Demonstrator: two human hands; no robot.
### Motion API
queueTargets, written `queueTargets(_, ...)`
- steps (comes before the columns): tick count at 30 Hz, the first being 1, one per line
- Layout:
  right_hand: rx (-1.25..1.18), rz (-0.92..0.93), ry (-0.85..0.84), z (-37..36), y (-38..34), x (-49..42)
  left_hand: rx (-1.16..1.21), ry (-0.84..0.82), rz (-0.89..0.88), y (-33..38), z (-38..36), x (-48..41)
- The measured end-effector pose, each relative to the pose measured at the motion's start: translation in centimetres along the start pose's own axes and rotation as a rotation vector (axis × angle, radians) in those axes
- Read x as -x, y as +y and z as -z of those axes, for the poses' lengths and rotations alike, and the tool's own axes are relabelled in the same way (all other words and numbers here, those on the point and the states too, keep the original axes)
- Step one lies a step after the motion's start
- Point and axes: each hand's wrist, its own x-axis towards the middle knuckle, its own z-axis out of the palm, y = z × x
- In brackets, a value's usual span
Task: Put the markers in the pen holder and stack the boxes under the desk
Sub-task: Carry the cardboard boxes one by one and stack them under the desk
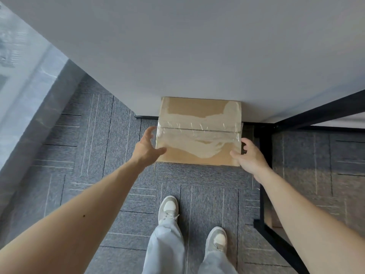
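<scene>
head view: mid-frame, a taped cardboard box half under the worktop; left hand and right hand, fingers spread, flank its sides.

Under you runs a grey carpet-tile floor with thin pale stripes and dark seams; on it sits a taped cardboard box, its far end tucked under the white desk top; the desk's black metal frame stands on the carpet just right of the box; your two pale sneakers rest on the tiles nearer you.
</scene>
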Motion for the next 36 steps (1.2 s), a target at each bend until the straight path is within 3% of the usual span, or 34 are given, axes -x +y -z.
queueTargets(9, 0.048, 0.247, -0.106, 5.3, -9.8, 16.2, -0.024, 0.127, -0.064, 5.3, 10.0, 19.1)
queueTargets(16, 0.068, 0.555, -0.167, 6.3, -19.4, 33.7, 0.146, 0.462, -0.023, 5.0, 16.5, 41.6)
queueTargets(23, 0.193, 0.942, -0.412, -1.2, -25.9, 53.1, 0.264, 0.865, 0.079, -1.5, 21.7, 64.3)
queueTargets(29, 0.352, 1.287, -0.628, -11.7, -23.6, 72.2, 0.353, 1.187, 0.202, -11.2, 21.8, 82.2)
queueTargets(36, 0.541, 1.542, -0.883, -23.7, -11.8, 93.3, 0.43, 1.447, 0.447, -26.3, 13.9, 104.1)
